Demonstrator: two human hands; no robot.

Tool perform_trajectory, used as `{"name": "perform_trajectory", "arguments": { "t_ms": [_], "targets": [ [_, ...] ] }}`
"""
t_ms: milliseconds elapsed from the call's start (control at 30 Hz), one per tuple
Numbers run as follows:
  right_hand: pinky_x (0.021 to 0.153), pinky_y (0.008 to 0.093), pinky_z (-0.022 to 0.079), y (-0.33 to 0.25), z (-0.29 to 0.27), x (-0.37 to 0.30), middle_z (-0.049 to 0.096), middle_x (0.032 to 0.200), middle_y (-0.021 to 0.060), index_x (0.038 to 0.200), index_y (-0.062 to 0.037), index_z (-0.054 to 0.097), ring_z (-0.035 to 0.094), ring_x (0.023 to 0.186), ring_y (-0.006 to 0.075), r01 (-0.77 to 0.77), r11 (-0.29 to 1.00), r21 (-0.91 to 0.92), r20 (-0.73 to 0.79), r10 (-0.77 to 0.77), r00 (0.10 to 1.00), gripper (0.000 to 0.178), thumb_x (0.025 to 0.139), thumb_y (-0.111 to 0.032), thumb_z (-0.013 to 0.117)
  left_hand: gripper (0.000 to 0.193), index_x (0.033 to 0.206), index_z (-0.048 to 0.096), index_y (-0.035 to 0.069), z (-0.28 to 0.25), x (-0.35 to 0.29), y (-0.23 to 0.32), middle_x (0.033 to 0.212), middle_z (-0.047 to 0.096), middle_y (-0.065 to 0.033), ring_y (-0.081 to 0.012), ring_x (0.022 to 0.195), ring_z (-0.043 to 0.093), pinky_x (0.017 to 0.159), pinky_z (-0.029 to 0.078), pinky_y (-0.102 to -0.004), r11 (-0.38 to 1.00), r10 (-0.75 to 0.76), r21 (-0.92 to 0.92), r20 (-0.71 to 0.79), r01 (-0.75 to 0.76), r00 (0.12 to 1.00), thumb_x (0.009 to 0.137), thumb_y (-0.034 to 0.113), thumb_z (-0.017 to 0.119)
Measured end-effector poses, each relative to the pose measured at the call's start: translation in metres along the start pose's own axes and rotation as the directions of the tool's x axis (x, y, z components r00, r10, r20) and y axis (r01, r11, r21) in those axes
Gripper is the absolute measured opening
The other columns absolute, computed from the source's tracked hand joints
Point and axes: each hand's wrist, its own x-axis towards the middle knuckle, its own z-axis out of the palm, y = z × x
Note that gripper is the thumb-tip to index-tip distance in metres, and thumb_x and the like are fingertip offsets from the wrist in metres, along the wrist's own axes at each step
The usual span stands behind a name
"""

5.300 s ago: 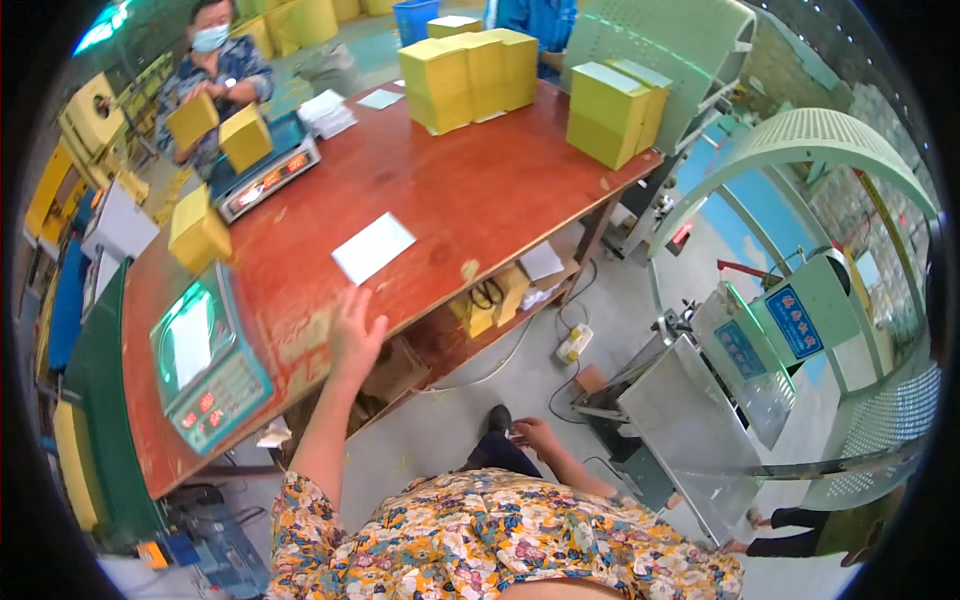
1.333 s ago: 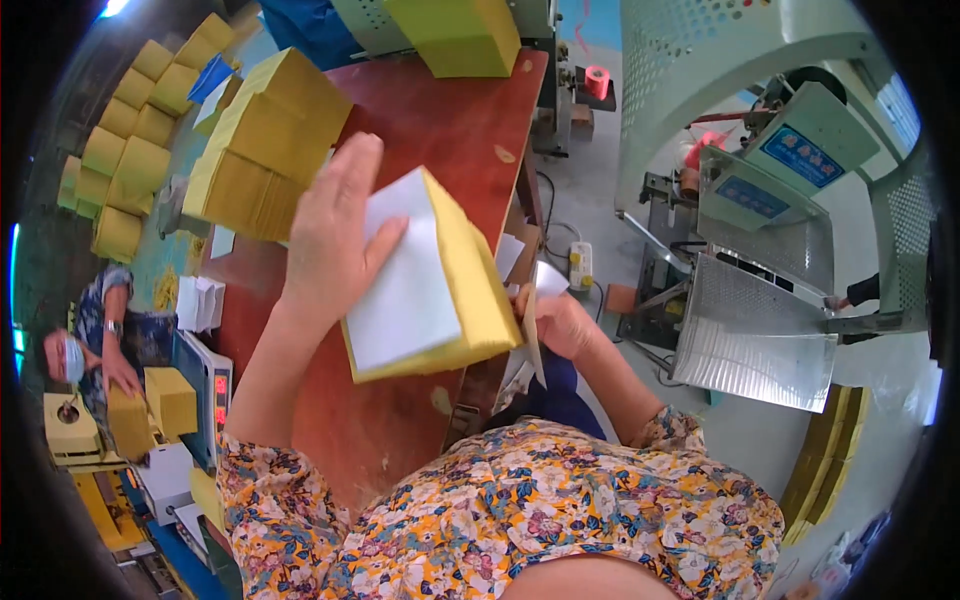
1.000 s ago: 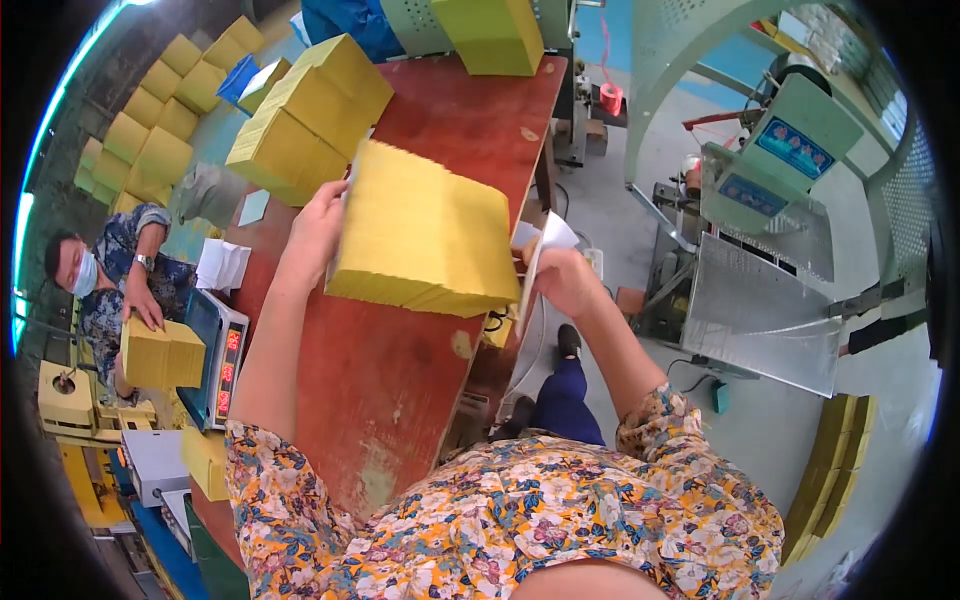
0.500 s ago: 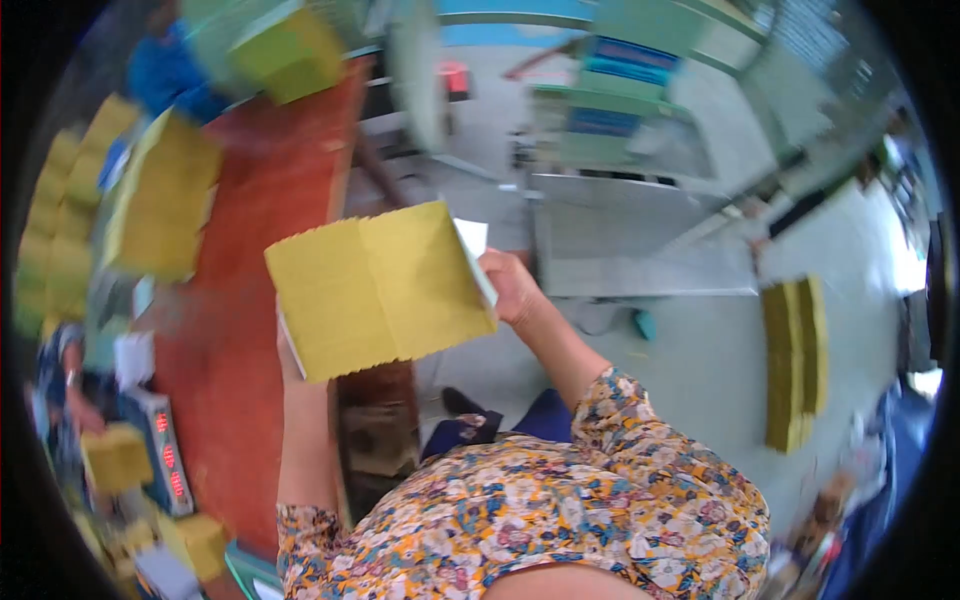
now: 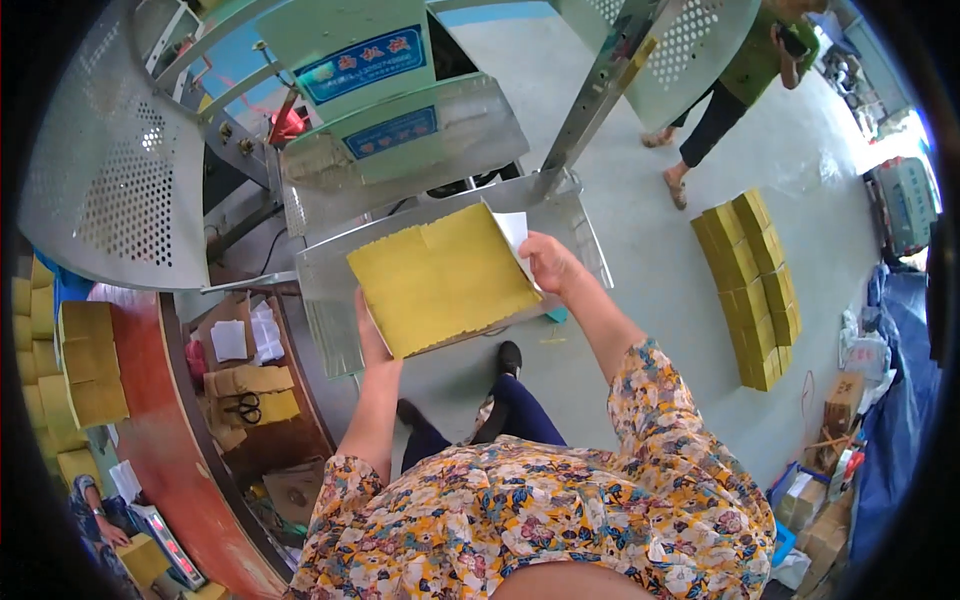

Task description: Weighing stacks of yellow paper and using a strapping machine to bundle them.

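In front of my body, a stack of yellow paper with ragged, saw-toothed edges is held up between both hands. My left hand grips its left side, with most fingers hidden by the paper. On the opposite edge, my right hand is closed, thumb visible, next to a white sheet that sticks out beside the yellow paper. Behind and below the stack lies the metal tray of a green machine; whether they touch I cannot tell.
Perforated metal guards flank the machine. At left runs a red table, with a shelf holding scissors. Yellow bundles stand on the floor at right. A person stands far right; another person's hand is lower left.
The view has swung to the right. Held in both hands, the yellow stack has gone from beside the red table to in front of the machine's metal tray.
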Motion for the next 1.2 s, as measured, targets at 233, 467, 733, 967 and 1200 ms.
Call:
{"name": "perform_trajectory", "arguments": {
  "t_ms": [233,467,733,967,1200],
  "targets": [
    [0.088,0.0395,0.053,-0.041,-0.047,0.039,0.066,0.112,0.0098,0.120,0.0007,0.057,0.065,0.102,0.0232,-0.145,0.987,-0.066,0.275,0.158,0.949,0.050,0.071,0.000,0.051,0.041,0.135,0.047,0.009,-0.009,0.007,-0.017,0.123,0.058,-0.0068,-0.0203,0.107,0.061,0.088,0.053,-0.0339,0.985,-0.057,0.156,-0.070,0.068,0.996,0.103,0.035,0.043],
    [0.086,0.0352,0.053,-0.040,-0.067,0.041,0.065,0.111,0.0080,0.125,-0.0026,0.054,0.064,0.100,0.0201,-0.187,0.944,-0.271,0.150,0.233,0.961,0.055,0.070,-0.001,0.056,0.042,0.134,0.049,0.007,-0.006,0.007,-0.011,0.121,0.060,-0.0078,-0.0207,0.105,0.062,0.088,0.053,-0.0328,0.987,-0.108,0.111,-0.091,0.118,0.990,0.104,0.035,0.043],
    [0.087,0.0335,0.050,-0.008,-0.043,0.028,0.064,0.115,0.0115,0.139,-0.0016,0.044,0.062,0.104,0.0201,0.107,0.718,-0.688,-0.099,-0.240,0.966,0.065,0.082,-0.015,0.070,0.040,0.131,0.051,0.005,-0.011,0.009,-0.003,0.119,0.061,-0.0082,-0.0211,0.102,0.064,0.086,0.054,-0.0332,0.975,-0.205,0.075,-0.053,0.209,0.977,0.103,0.033,0.043],
    [0.097,0.0353,0.047,0.008,-0.018,0.016,0.062,0.124,0.0164,0.127,-0.0068,0.059,0.061,0.114,0.0278,0.141,0.665,-0.733,-0.233,-0.440,0.867,0.051,0.076,-0.002,0.058,0.046,0.133,0.051,0.006,-0.009,0.012,0.015,0.122,0.061,-0.0090,-0.0209,0.107,0.062,0.089,0.052,-0.0338,0.956,-0.246,0.152,-0.056,0.252,0.968,0.102,0.039,0.042],
    [0.095,0.0341,0.047,0.003,-0.020,0.017,0.063,0.125,0.0144,0.106,-0.0066,0.071,0.061,0.112,0.0273,0.194,0.511,-0.837,-0.128,-0.529,0.839,0.031,0.082,-0.009,0.052,0.060,0.134,0.050,0.006,0.022,0.000,0.025,0.126,0.058,-0.0078,-0.0213,0.112,0.059,0.095,0.048,-0.0344,0.968,-0.251,-0.012,-0.027,0.251,0.968,0.101,0.054,0.036]
  ]
}}
